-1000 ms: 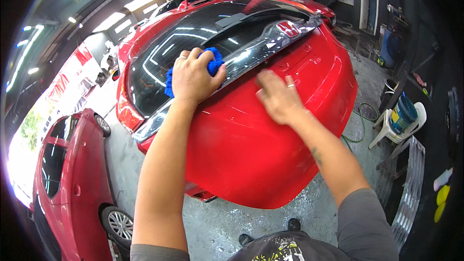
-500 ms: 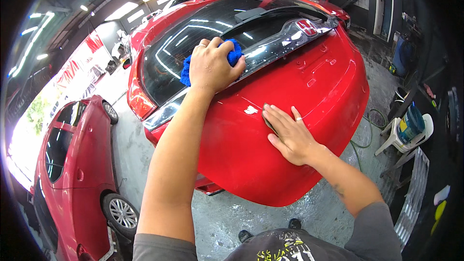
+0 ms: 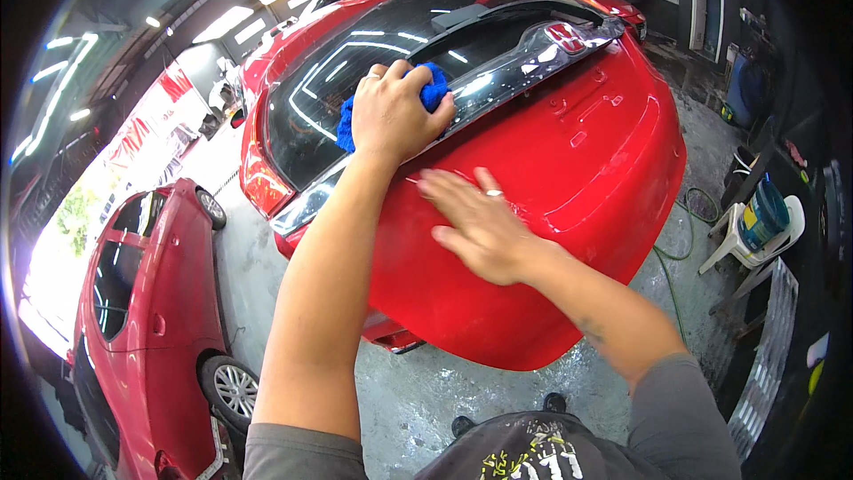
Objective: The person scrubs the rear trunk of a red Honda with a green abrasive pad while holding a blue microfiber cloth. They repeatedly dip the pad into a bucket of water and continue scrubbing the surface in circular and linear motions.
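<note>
While the left hand (image 3: 395,116) bunches a blue cloth (image 3: 435,87) against the lower edge of the rear window (image 3: 306,116), the right hand (image 3: 480,222) lies low over the red tailgate panel (image 3: 498,329), just below the dark trim strip (image 3: 533,58). The left grip is curled over the cloth, which bulges out on both sides of the fingers; that hand looks to be bracing there and keeping the cloth ready. On the right, the fingers reach out long toward the trim, the one nearest the window's far side parted from the others and the thumb held away. Its palm side is hidden and the hand is a little blurred, so whether that grip bears on something thin, or has nothing beneath it, I cannot tell. The cloth sits at the seam of glass and trim, up and to the left of the right hand, with the panel spread out below both. My reading is that the step in hand is flat-palmed work along the panel's upper part, near its left side. A further stroke would call for even pressure, the palm following the curve, fingertips clear of the trim's edge, and the left arm kept out of the path.
</note>
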`<action>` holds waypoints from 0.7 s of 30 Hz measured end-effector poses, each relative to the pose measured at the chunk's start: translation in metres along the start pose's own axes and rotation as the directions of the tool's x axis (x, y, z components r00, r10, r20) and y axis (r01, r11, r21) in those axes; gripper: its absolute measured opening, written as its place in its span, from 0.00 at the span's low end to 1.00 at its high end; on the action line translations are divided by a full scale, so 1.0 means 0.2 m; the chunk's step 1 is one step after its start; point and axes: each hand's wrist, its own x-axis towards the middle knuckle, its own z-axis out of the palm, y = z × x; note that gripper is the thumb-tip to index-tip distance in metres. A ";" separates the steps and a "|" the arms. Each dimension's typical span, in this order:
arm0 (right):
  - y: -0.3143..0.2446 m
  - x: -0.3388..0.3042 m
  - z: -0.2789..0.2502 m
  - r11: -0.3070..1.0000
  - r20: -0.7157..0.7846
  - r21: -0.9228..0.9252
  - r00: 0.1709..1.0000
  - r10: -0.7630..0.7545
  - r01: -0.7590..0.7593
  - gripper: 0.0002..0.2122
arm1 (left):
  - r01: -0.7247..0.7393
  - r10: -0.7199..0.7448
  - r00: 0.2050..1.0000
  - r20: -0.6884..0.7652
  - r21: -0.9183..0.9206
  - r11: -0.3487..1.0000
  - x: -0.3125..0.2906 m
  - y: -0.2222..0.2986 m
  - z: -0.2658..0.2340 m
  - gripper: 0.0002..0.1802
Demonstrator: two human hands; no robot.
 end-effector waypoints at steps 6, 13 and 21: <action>0.04 -0.14 -0.11 1.000 0.111 0.020 0.994 -0.022 0.020 0.32 | 0.008 -0.008 1.000 -0.008 -0.004 1.000 -0.04 -0.06 -0.01 0.22; -0.08 0.12 0.00 0.996 -0.020 0.031 0.997 -0.080 0.080 0.34 | -0.004 0.004 1.000 0.026 -0.001 1.000 0.01 0.00 -0.01 0.22; -0.03 -0.13 -0.01 0.995 -0.044 -0.070 0.997 0.070 -0.073 0.32 | 0.014 -0.014 1.000 -0.013 -0.021 1.000 -0.03 -0.04 0.01 0.22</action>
